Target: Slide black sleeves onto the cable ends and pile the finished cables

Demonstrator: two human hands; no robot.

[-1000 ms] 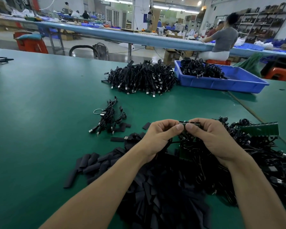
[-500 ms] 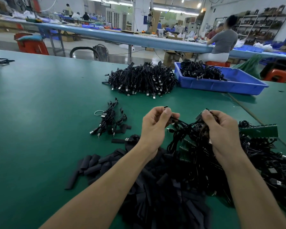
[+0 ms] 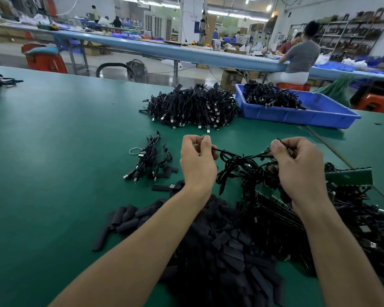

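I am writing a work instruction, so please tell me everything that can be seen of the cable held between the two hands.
The cable is thin, black and looks rubber-coated. It hangs slack in tangled loops between the hands, above the green table. The left hand pinches one end, where small metal pins show above the fingertips. The right hand pinches its other side, where the fingers mostly hide it.
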